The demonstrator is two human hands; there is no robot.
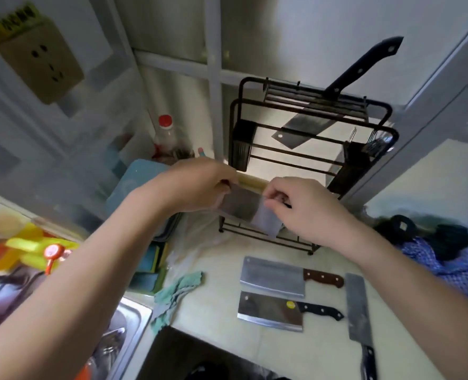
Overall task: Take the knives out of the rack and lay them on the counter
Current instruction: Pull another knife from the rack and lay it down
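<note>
A black wire knife rack (313, 104) stands at the back of the counter (216, 305). One cleaver (301, 130) with a black handle still sits in its top slot. In front of the rack's lower part, my left hand (197, 185) and my right hand (306, 207) hold a cleaver (239, 202) between them. The left grips the handle end and the right pinches the blade's far end, where a grey-blue patch shows. Three cleavers lie on the counter: a brown-handled one (272, 275), a black-handled one with a yellow sticker (269, 311), and a third (359, 308) lying lengthwise at the right.
A steel sink (134, 319) is at the lower left with a green cloth (178, 292) beside it. Sponges (150, 270), a teal board (134, 182) and a red-capped bottle (165, 130) stand left of the rack. Blue checked fabric (446, 261) lies at the right.
</note>
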